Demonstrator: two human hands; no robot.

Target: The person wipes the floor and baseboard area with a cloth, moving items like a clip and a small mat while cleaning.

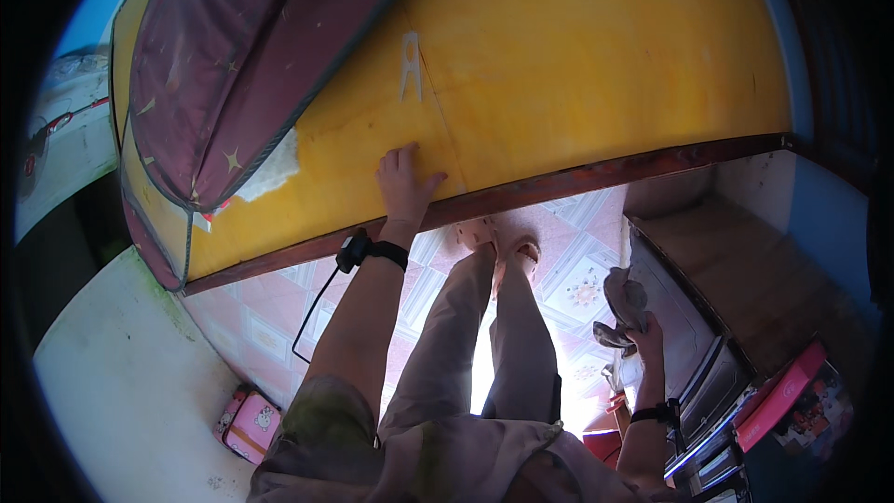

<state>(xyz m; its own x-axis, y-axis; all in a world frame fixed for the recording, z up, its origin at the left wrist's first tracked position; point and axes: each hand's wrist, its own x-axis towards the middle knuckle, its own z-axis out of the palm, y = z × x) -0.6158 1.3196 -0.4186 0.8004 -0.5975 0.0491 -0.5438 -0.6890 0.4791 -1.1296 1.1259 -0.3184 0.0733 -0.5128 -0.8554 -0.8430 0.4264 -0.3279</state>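
On the yellow wooden tabletop (594, 70) rests my left hand (405, 178), near the dark wooden edge, its fingers spread and nothing in them. A pale clothes-peg-shaped piece (411, 66) lies flat beyond the fingertips. Left of that hand, a maroon fabric cover (209, 84) with star prints and dark piping spreads over the tabletop. My right hand (646, 339) is low at the right, closed around a bunched grey-brown cloth (625, 300), which hangs over the floor beside a cabinet. The cloth's exact kind cannot be told.
A brown wooden surface (761, 258) stands at the right, with a pink-red box (782, 391) below it. At the lower left, a pink patterned case (248, 423) sits by a white wall (126, 363). Patterned tiles (587, 286) cover the floor around my feet.
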